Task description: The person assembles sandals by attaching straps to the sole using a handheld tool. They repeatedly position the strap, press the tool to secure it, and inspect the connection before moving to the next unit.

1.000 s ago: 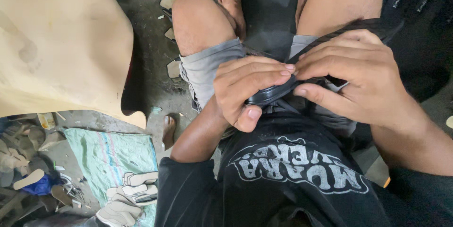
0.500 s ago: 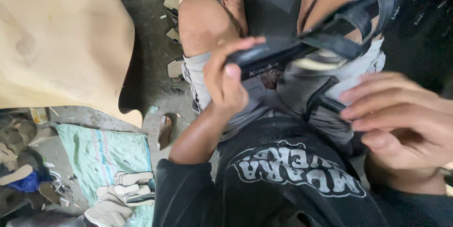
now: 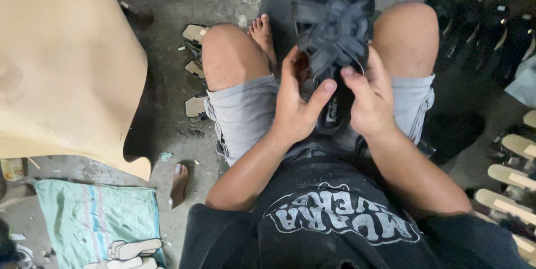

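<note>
I sit with my knees apart and hold a black sandal [image 3: 333, 1] between them, sole down and toe pointing away. A black knotted bow [image 3: 335, 37] sits across its strap. My left hand [image 3: 296, 101] grips the heel end from the left, thumb lying over the insole. My right hand [image 3: 368, 98] grips the same end from the right, fingertips pressing at the bow's lower edge.
A large tan sheet [image 3: 61, 62] fills the left. Loose sandal soles [image 3: 195, 68] lie on the concrete floor by my left knee. A green cloth [image 3: 95, 218] with pale soles on it is at bottom left. Black sandals [image 3: 486, 29] and tan soles [image 3: 516, 179] line the right.
The sandal was held sideways in my left hand with my right hand off it. Now it lies lengthwise between my knees with both hands gripping its heel end.
</note>
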